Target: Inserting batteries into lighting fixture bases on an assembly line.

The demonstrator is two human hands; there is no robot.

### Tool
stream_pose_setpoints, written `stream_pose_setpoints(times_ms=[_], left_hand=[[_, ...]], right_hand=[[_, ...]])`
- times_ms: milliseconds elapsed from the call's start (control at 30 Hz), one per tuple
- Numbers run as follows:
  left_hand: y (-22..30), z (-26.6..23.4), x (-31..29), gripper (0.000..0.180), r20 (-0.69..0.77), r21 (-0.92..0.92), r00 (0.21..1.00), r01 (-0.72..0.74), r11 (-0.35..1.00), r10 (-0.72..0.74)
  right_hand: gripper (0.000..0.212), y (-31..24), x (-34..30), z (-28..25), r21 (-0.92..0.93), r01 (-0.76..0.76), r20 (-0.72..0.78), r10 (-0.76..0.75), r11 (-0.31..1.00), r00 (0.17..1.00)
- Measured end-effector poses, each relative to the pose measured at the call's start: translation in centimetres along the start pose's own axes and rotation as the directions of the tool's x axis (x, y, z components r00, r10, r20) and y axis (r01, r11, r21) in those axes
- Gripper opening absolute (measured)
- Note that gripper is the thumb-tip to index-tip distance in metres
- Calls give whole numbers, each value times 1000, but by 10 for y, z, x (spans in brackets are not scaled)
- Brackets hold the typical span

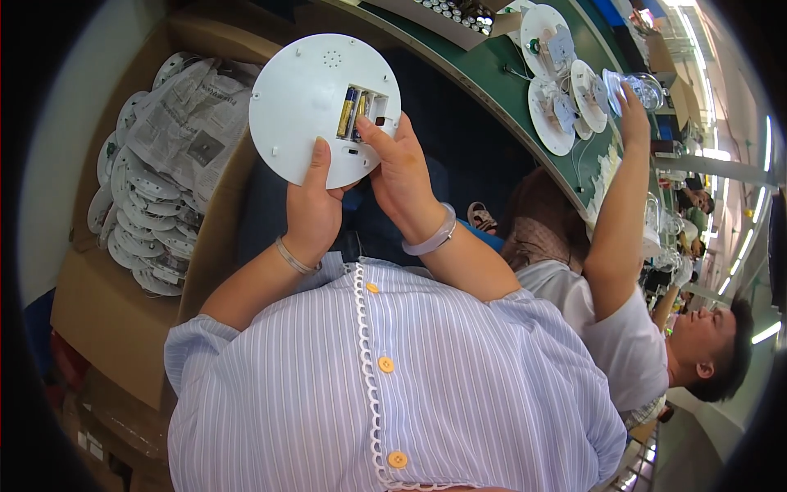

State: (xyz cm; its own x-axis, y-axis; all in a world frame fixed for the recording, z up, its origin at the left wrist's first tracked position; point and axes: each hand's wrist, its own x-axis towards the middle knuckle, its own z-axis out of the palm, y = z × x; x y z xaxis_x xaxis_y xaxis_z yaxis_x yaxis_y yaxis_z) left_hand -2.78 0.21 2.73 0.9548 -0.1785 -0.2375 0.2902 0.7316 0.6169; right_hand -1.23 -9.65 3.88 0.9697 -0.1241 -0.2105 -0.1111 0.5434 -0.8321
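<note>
A round white plastic disc (299, 107) with a battery compartment is held up in front of my chest. My left hand (313, 197) grips its lower edge, thumb on the face and fingers behind. Supporting the disc's right side, my right hand (402, 168) has its thumb pressed on a battery (361, 111) in the compartment. Another battery (347, 111) lies beside it there. Small posts and a cluster of tiny holes mark the disc's face.
At my left, a cardboard box (115, 332) holds stacked white discs (147, 221) and newspaper (193, 123). The green workbench (484, 70) bears a box of batteries (451, 20) and several disc assemblies (551, 115). A co-worker (623, 328) at the right reaches over the bench.
</note>
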Motion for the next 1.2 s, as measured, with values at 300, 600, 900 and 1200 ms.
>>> stream_pose_setpoints(times_ms=[300,600,900,1200], left_hand=[[8,5,-3,42,0,20,1000,-12,1000,12],[7,3,-1,42,26,12,997,-70,997,69],[26,-19,20,38,-57,-29,996,-74,997,72],[10,-20,15,39,-39,-29,999,34,999,-35]], right_hand=[[36,-2,-6,9,-129,133,27,-131,983,991],[44,-8,2,10,36,25,12,-26,999,1000],[34,-54,51,-18,-853,510,356,-592,110,723],[24,-121,156,-44,-925,101,263,-426,-367,866]])
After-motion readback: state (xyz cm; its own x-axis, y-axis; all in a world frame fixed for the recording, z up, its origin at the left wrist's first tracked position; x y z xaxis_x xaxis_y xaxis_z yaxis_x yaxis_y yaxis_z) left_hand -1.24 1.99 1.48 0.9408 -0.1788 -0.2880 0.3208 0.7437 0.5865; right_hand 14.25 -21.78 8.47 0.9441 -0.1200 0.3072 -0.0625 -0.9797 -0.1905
